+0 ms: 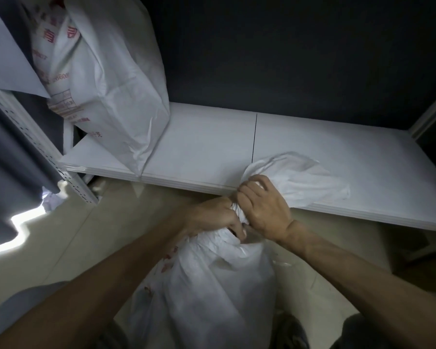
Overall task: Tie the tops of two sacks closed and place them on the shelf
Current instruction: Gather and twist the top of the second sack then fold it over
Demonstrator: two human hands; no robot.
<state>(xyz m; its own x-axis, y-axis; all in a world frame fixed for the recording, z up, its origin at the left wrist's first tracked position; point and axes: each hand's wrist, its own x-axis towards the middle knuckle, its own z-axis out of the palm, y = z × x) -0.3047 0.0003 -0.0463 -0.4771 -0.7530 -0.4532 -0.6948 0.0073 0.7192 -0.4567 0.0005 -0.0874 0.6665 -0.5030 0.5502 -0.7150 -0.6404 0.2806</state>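
We stand the near sack (pixel 212 285) on the floor just before the white shelf (pixel 199 147). Our left hand (pixel 215 217) curls round its gathered neck; our right hand (pixel 264 207) clenches the loose top, which spills onto the shelf. The other sack (pixel 106 84) stands on the shelf, far left.

sack 1 (pixel 212 285): white woven, red print down its left side, upright on the floor just below both grips. neck bunched tight between left grip (pixel 212 217) and right grip (pixel 264 207). loose top fans out beyond the right grip, lying over the front edge of the shelf (pixel 199 147).
sack 2 (pixel 106 79): white, red print, stands tilted on the white shelf, well beyond and left of the left grip. top not visible.
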